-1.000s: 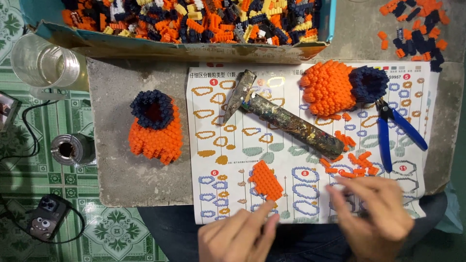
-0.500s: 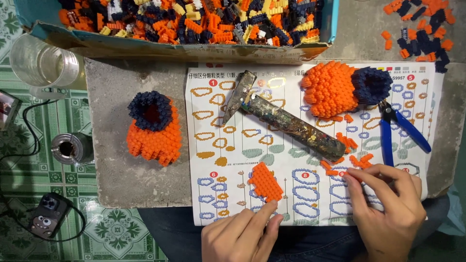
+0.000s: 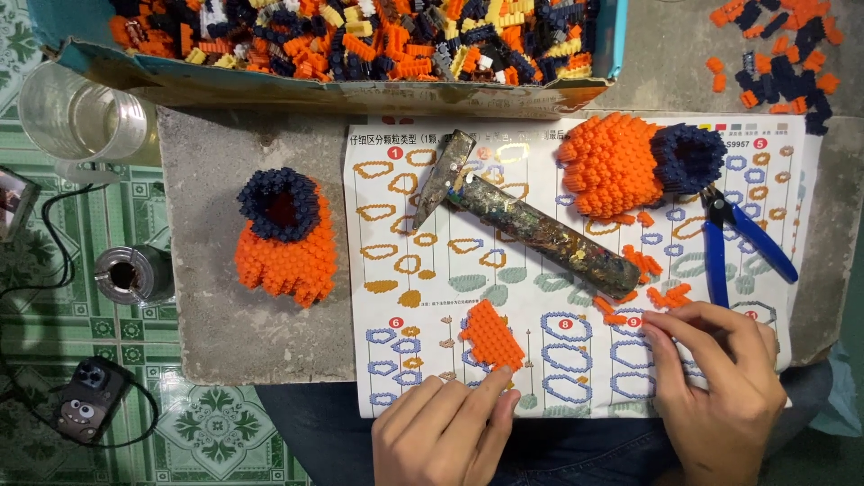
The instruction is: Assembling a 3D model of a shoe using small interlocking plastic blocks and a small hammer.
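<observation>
Two bare hands rest at the bottom of a paper instruction sheet [image 3: 540,360] with drawings of brick shapes on it. The sheet lies on a grey stone slab [image 3: 225,333].

The left hand [image 3: 445,432] lies low on the sheet with its fingers stretched out. One fingertip touches the lower edge of a small flat orange brick piece [image 3: 491,336], which lies on the sheet just above the hand. The hand presses on the piece but is not wrapped around it.

The right hand [image 3: 720,378] is bent, with its fingers curled down onto the sheet. The fingertips reach toward a few loose orange bricks [image 3: 643,288] that lie just beside them. I cannot tell if the fingers pinch one small brick, because it would be too tiny to see.

Above the loose bricks lies an old hammer [image 3: 513,216], with a handle spotted with paint. It lies slanted across the middle of the sheet. To the right of it are blue pliers [image 3: 733,247], half on the sheet.

At the top right of the sheet sits a built orange and dark blue brick shape [image 3: 630,162]. Another orange and dark blue brick shape [image 3: 283,234] stands on the slab, left of the sheet and well apart from the hands.

A cardboard box [image 3: 360,85] full of mixed bricks sits along the top. More loose bricks [image 3: 774,40] lie in a pile in the top right corner. A clear glass [image 3: 81,117] stands at the left on a green tiled floor [image 3: 207,432].
</observation>
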